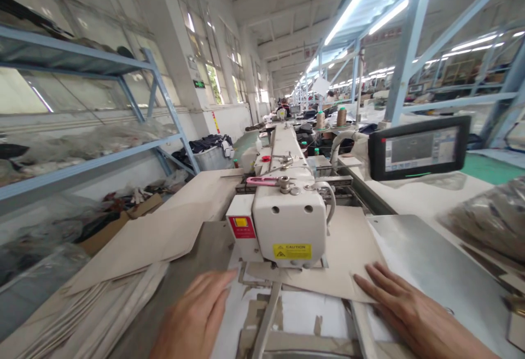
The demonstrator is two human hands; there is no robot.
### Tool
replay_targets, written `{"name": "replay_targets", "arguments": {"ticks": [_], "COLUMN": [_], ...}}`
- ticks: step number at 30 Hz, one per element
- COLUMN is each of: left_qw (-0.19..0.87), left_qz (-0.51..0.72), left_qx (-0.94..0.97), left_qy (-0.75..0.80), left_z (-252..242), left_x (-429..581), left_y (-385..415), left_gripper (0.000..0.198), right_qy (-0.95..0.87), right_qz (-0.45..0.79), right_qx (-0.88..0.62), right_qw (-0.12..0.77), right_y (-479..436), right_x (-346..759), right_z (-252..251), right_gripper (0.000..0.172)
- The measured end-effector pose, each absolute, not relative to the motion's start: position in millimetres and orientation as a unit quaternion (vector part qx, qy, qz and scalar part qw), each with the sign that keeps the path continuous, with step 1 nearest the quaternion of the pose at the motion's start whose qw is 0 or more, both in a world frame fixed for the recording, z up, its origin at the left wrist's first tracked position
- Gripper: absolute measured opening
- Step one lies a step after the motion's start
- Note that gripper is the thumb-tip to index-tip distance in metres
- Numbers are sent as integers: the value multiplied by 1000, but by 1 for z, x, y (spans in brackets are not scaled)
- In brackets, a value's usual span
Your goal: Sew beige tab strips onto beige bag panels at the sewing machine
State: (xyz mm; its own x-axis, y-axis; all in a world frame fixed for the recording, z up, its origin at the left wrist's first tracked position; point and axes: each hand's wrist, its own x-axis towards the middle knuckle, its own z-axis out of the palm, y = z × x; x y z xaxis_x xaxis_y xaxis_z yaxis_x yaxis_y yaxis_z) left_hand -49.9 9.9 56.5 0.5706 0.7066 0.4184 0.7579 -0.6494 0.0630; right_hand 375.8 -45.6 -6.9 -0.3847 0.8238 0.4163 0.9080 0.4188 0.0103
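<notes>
cream fabric panel [328,271]: lies flat under the front of the sewing machine head, its far part hidden beneath it; a straight near edge runs across the machine, dropping slightly to the right, and a corner points toward the person's right.
long axis: cannot tell, since the machine covers part of the panel.
right hand [418,315]: open and flat, fingers slightly spread, with the fingertips [371,274] resting on the panel's near right corner.
left hand [194,315]: open, fingers close together and stretched toward the machine; the fingertips [229,278] come just beside the panel's near left part, and contact cannot be told.
under the panel: a white board with cut-out slots [295,315] lies in front of the machine.
right of the panel: a steel plate [430,260] sits beside it, with a touchscreen [419,148] beyond.
left of the machine: a stack of cream fabric panels [90,307] lies on the grey table [197,260].
beyond the machine: two thread cones [330,118] stand upright.
far left: blue metal shelving [82,154] holds bagged goods.
</notes>
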Motion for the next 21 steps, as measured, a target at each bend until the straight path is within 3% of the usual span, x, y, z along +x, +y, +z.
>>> {"name": "replay_targets", "arguments": {"ticks": [4, 11, 16, 21], "left_qw": [11, -110, -108, -74], "left_qz": [-154, -44, -24, -52], "left_qx": [-911, -928, -930, -933], "left_qy": [-382, -354, -352, -348], "left_z": [25, 13, 6, -19], "left_x": [-63, -9, -3, -7], "left_y": [57, 48, 45, 43], "left_gripper": [53, 79, 79, 63], "right_qy": [-837, -844, -843, -853], "right_qz": [-96, -26, -12, -29], "right_qx": [-516, -514, -511, -491], "right_qw": [157, 151, 170, 173], "right_y": [-26, 0, 17, 23], "right_x": [382, 390, 408, 416], "right_z": [-15, -13, -30, -50], "right_gripper": [44, 43, 48, 51]}}
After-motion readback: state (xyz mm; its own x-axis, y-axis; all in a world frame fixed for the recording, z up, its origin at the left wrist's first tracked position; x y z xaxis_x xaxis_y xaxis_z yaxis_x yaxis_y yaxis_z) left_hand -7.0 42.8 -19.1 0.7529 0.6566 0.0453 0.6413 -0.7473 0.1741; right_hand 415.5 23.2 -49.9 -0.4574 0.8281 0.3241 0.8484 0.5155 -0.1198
